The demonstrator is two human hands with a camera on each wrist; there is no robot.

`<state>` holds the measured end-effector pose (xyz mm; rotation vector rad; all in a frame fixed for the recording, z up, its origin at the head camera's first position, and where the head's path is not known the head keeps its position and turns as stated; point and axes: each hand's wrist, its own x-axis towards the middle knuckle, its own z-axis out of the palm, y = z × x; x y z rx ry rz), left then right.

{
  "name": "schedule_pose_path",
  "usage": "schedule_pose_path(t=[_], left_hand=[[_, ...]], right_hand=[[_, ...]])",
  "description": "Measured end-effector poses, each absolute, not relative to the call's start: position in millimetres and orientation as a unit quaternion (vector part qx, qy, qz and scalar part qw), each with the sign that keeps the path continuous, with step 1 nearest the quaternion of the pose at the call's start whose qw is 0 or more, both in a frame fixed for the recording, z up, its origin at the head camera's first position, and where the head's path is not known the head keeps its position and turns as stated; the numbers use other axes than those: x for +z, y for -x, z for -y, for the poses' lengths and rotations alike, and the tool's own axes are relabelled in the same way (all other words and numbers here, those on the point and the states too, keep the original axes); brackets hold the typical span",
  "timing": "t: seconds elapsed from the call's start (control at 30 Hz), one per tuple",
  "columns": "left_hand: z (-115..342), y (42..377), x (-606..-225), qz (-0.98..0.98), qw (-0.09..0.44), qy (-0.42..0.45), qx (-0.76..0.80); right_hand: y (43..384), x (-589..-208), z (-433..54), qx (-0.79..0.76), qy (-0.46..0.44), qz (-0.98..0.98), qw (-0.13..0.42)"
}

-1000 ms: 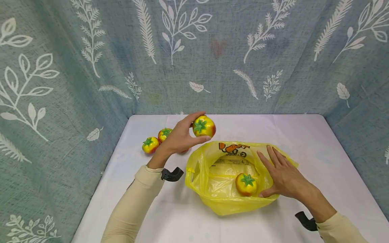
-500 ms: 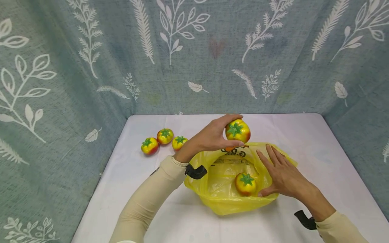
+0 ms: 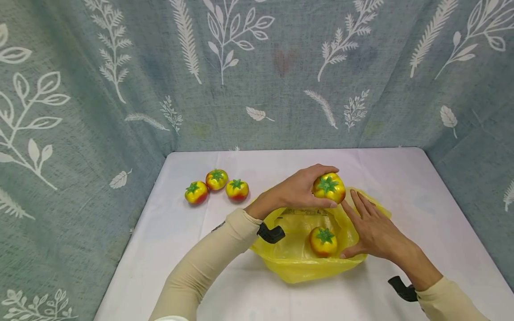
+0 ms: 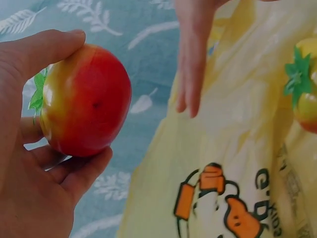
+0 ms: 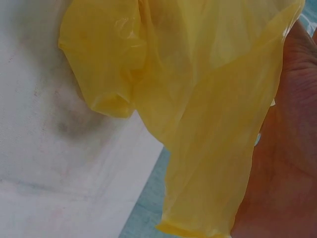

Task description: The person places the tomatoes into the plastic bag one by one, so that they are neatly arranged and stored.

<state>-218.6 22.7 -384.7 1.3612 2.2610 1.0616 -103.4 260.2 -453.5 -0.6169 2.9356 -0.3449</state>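
My left hand [image 3: 299, 187] grips a yellow-and-red artificial tomato [image 3: 330, 189] with a green star-shaped top. It holds the tomato above the far right part of a yellow plastic bag's opening. In the left wrist view, thumb and fingers wrap this tomato [image 4: 91, 101], its red underside showing. The yellow bag [image 3: 307, 271] lies with its mouth wide, and a second tomato [image 3: 322, 243] sits inside it. My right hand [image 3: 375, 232] rests at the bag's right rim with fingers straight and spread. Bag film [image 5: 213, 134] covers part of that hand in the right wrist view.
Three more tomatoes [image 3: 237, 191] sit together at the back left of the white table [image 3: 160, 254]. Behind the table hangs a blue-green curtain [image 3: 257, 89] with white leaf prints. Each wrist carries a black mount [image 3: 271, 233].
My left hand has carried its tomato rightward from beyond the bag's left side to above its right part, then slightly lower. The right hand stays at the rim.
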Motion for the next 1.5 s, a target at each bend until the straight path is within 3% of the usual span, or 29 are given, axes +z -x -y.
schedule_pose_path(t=[0.63,1.03,1.5], left_hand=[[-30.6,206.1,-417.1,-0.792,0.206,-0.481,0.314],[-35.1,200.6,-430.9,-0.776,0.21,-0.51,0.305],[-31.4,217.6,-457.7,-0.839,0.225,-0.421,0.26]], right_hand=[[103.2,-452.4,-258.0,-0.112,0.21,-0.97,0.05],[103.7,-454.0,-257.7,-0.11,0.208,-0.97,0.057],[103.9,-456.6,-257.2,-0.102,0.221,-0.969,0.033]])
